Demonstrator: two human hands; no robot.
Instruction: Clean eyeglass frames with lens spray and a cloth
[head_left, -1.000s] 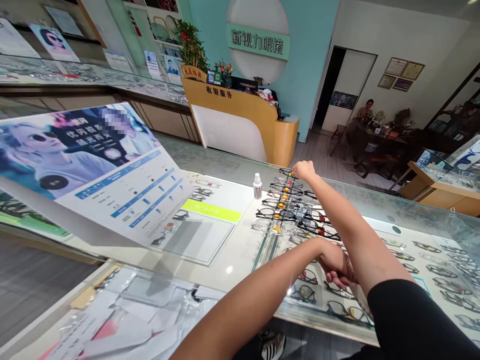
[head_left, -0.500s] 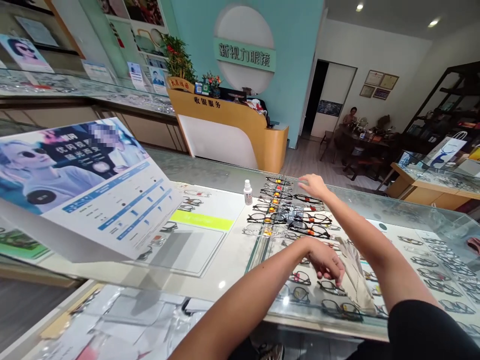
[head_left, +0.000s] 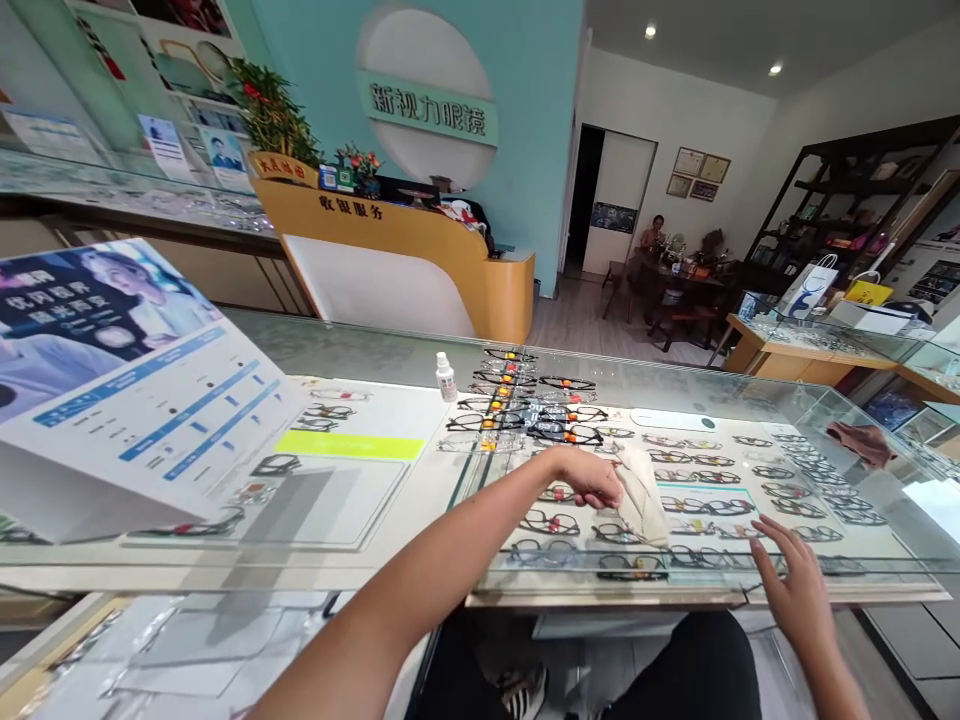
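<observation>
My left hand (head_left: 589,477) rests on the glass counter (head_left: 390,350), fingers curled over the edge of a beige cloth (head_left: 643,493). My right hand (head_left: 796,577) lies at the counter's near edge with fingers spread, holding nothing. Beyond the cloth, several pairs of glasses (head_left: 525,405) with orange tags lie in rows on top of the glass. A small white bottle (head_left: 445,378) stands just left of them. More glasses show inside the case beneath both hands.
A slanted advertising board (head_left: 112,380) stands on the counter at left. A brownish cloth (head_left: 859,442) lies at the far right of the glass. Behind are a yellow cashier desk (head_left: 405,250) and a person seated at a dark table (head_left: 690,275).
My right hand pulled back from the far rows of glasses to the counter's near edge. My left hand stayed on the cloth. The camera turned right.
</observation>
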